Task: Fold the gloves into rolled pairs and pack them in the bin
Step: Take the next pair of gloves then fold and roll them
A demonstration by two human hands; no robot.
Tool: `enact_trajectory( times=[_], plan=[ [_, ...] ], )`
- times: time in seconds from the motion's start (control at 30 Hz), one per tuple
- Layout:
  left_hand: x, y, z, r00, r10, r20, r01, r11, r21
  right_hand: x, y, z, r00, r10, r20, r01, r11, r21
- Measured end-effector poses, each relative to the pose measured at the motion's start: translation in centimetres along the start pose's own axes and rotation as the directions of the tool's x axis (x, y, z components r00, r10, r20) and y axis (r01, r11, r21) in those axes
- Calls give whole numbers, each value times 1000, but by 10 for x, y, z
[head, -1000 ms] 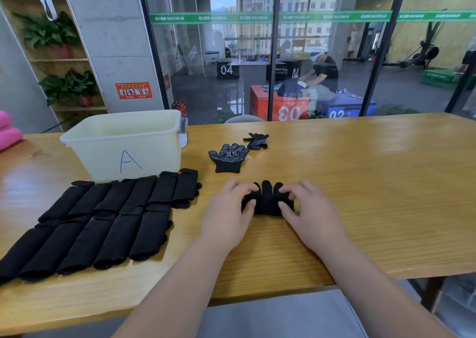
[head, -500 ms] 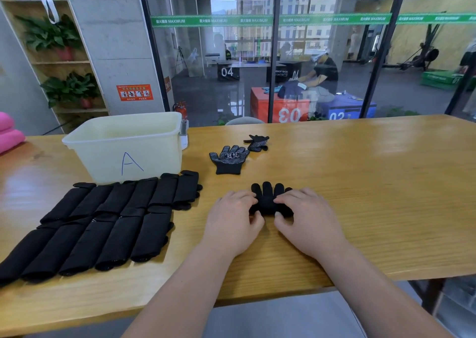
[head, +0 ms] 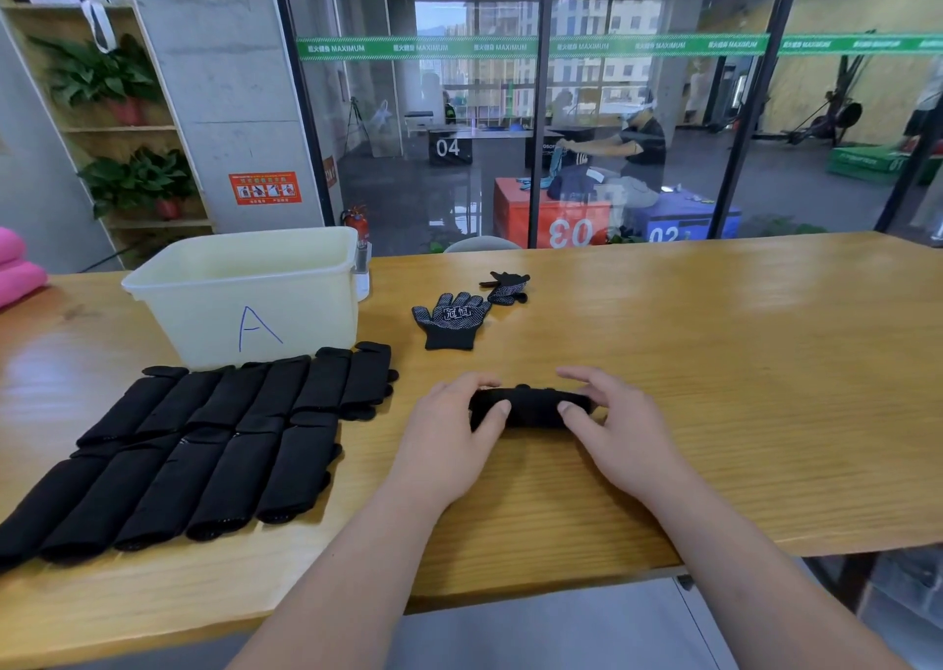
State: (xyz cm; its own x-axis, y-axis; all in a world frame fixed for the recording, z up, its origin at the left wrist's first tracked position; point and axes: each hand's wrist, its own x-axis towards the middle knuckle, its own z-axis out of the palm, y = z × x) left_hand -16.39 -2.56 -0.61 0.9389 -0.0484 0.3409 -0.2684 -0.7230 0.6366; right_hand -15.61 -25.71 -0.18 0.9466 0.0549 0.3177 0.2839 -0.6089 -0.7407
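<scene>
A black rolled glove pair [head: 530, 406] lies crosswise on the wooden table [head: 714, 363] in front of me. My left hand [head: 454, 434] grips its left end with thumb and curled fingers. My right hand [head: 622, 429] grips its right end the same way. Farther back lie a flat dotted black glove [head: 451, 318] and a crumpled one [head: 505, 287]. Several black rolled pairs [head: 204, 445] sit in two rows at the left. The cream bin marked "A" [head: 245, 297] stands behind them.
A pink item [head: 18, 271] rests at the table's far left edge. A glass wall stands right behind the table, with a shelf of plants [head: 117, 123] at the left. The table's near edge runs just below my forearms.
The glove's fingers, which stuck out beyond my hands, have been rolled in. It is now a compact roll held between both hands.
</scene>
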Motion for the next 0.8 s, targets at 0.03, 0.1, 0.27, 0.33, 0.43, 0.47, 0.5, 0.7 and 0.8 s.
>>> enact_trajectory(
  times=[0.03,0.1,0.27,0.33,0.43,0.47,0.5,0.7,0.8],
  plan=[
    [0,0,0,1000,-5,2,5,1000,-23,0,0,0,1000,12,-7,-12,1000,22],
    [0,0,-1,1000,-11,1,11,1000,-18,1,2,1,999,22,-24,-23,999,-36],
    [3,2,4,984,114,-139,-89,980,177,0,3,11,979,-95,-180,18,922,-387],
    [3,3,5,964,210,-161,-167,955,245,-1,3,12,955,-171,-242,48,894,-446],
    [0,5,7,944,309,-111,-263,914,307,-3,0,12,926,-290,-243,156,877,-454],
    [-1,5,8,942,323,-91,-278,902,330,-3,-1,13,930,-314,-191,201,869,-453],
    [-2,6,8,942,327,-69,-284,892,352,-3,-1,14,942,-319,-108,236,854,-464],
    [-6,8,13,957,291,2,-267,874,407,2,-2,16,983,-151,105,183,855,-486],
    [-6,8,12,962,272,0,-250,885,392,2,-1,14,980,-167,112,200,868,-455]
  ],
)
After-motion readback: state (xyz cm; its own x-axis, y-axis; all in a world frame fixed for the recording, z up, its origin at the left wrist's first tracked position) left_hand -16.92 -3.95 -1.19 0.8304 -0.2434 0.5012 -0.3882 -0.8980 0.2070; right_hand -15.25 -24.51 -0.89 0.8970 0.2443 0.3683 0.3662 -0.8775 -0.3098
